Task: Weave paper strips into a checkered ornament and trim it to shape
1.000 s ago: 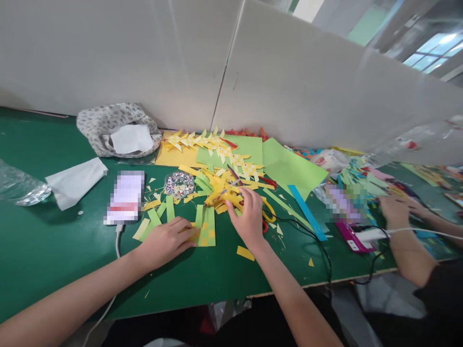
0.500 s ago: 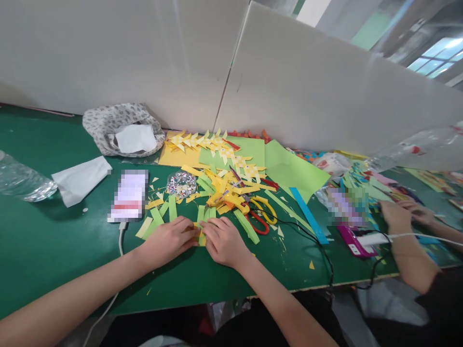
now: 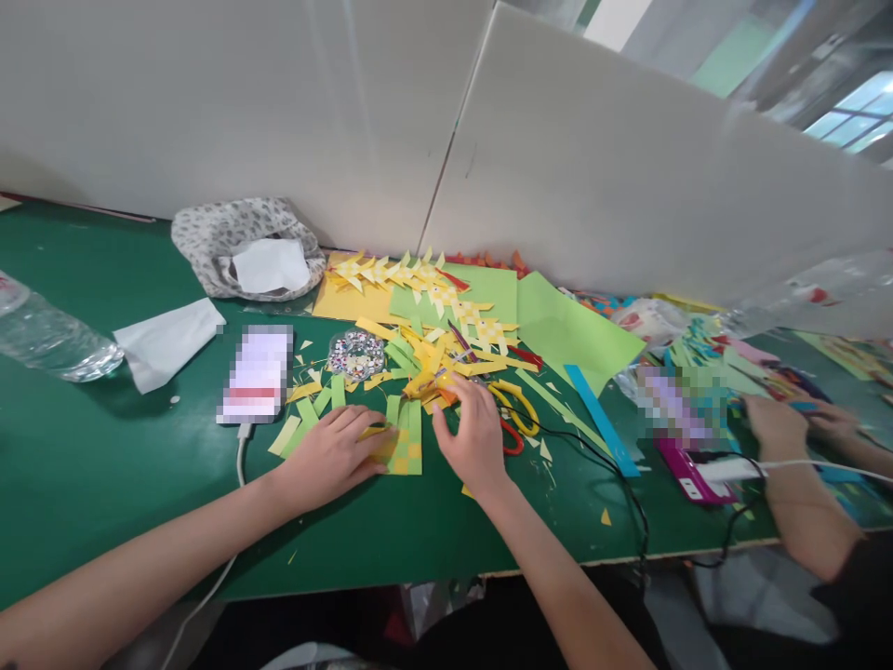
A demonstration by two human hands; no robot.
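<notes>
Some weave (image 3: pixel 406 453) hidden beneath left hand (image 3: pixel 339 454)

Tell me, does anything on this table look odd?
Loose paper scraps litter the table around the woven paper at the left hand, and a mismatched blue strip lies askew near a green sheet. Nothing looks clearly spilled or damaged.

Observed yellow-and-green checks on the woven paper piece (image 3: pixel 407 456), yellow on the glue gun (image 3: pixel 421 383), grey spots on the whitish cloth bag (image 3: pixel 227 234), plain blue on the paper strip (image 3: pixel 601 419) and deep green on the tabletop (image 3: pixel 369 549).
</notes>
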